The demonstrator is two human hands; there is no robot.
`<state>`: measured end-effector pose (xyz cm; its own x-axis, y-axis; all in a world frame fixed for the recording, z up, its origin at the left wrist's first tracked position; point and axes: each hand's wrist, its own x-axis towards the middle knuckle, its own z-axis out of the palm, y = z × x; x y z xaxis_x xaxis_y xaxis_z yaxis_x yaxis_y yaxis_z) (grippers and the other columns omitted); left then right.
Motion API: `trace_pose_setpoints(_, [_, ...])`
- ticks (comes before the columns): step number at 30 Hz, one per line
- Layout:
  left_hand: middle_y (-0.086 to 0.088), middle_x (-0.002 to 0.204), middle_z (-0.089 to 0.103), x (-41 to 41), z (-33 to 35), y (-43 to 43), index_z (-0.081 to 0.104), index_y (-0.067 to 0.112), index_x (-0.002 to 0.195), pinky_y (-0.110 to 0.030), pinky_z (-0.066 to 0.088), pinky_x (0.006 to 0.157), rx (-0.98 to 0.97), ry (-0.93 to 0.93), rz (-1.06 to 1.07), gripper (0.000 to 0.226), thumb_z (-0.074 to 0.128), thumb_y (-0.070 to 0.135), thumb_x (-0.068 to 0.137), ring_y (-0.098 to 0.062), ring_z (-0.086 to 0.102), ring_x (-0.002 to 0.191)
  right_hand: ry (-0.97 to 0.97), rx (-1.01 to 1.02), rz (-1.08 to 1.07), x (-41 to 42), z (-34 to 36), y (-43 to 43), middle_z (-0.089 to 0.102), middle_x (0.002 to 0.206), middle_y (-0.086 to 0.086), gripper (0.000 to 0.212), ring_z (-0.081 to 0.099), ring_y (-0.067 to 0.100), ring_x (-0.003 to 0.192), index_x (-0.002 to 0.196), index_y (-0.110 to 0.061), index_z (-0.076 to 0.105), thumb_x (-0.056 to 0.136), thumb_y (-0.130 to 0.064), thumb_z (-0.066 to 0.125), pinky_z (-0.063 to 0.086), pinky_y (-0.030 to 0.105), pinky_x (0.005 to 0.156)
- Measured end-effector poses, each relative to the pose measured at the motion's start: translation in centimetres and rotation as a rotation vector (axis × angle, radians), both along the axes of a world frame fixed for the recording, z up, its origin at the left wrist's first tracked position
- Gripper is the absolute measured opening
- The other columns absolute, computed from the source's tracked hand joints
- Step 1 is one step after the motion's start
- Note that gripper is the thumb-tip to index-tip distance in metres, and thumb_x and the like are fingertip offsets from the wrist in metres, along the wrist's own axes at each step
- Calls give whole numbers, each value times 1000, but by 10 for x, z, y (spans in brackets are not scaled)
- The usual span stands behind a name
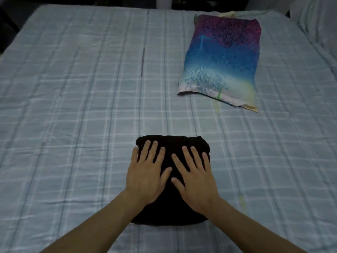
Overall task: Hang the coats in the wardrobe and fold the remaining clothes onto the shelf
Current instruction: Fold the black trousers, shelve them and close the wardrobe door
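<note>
A black garment (173,214), folded into a compact rectangle, lies on the bed near its front edge. My left hand (145,172) presses flat on its left half with fingers spread and straight. My right hand (195,176) lies flat on its right half, fingers spread too. Both palms face down and nothing is gripped. No wardrobe, shelf or coat is in view.
The bed (73,106) is covered with a pale blue checked sheet and fills most of the view. A colourful blue and purple pillow (222,59) lies at the back right. Another pale pillow (317,21) sits at the far right corner. Dark floor shows beyond the bed's far edge.
</note>
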<state>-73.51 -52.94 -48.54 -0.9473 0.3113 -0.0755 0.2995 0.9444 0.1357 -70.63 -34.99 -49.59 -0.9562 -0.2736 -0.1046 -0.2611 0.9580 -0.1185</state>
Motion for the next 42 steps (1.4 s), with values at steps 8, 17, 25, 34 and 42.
trace_pose_setpoints(8, [-10,160,29,9,-35,2,37,21,152,-54,16,120,-16,-68,-91,67,25,62,100,-28,17,151,-129,-17,-6,-18,-38,8,8,165,6,63,-1,29,152,156,-37,13,99,-63,19,5,56,120])
trace_pose_setpoints(17, [-6,164,18,-5,-88,-7,30,23,155,-53,15,121,45,-133,-70,65,25,59,101,-22,2,154,-203,-120,-47,-28,-89,2,-1,166,2,61,-14,26,151,156,-40,5,100,-64,15,5,56,121])
trace_pose_setpoints(25, [-7,162,24,-16,-126,-3,36,22,152,-54,12,121,85,-75,-70,64,30,56,99,-24,10,153,-157,-165,-50,-38,-128,6,0,166,5,61,-13,29,151,156,-40,6,100,-62,15,2,55,121])
trace_pose_setpoints(34, [-6,163,23,16,-72,-5,34,25,153,-54,14,121,89,-23,-79,64,32,60,100,-23,11,153,-84,-140,-70,-3,-76,8,7,165,7,61,1,32,152,156,-35,18,100,-60,21,13,56,120])
trace_pose_setpoints(42, [-11,161,23,73,-64,-42,28,35,154,-51,43,105,228,-10,128,63,35,57,95,-34,29,145,-140,-99,-194,61,-60,25,-3,166,8,62,9,41,149,155,-43,9,96,-60,19,37,63,106])
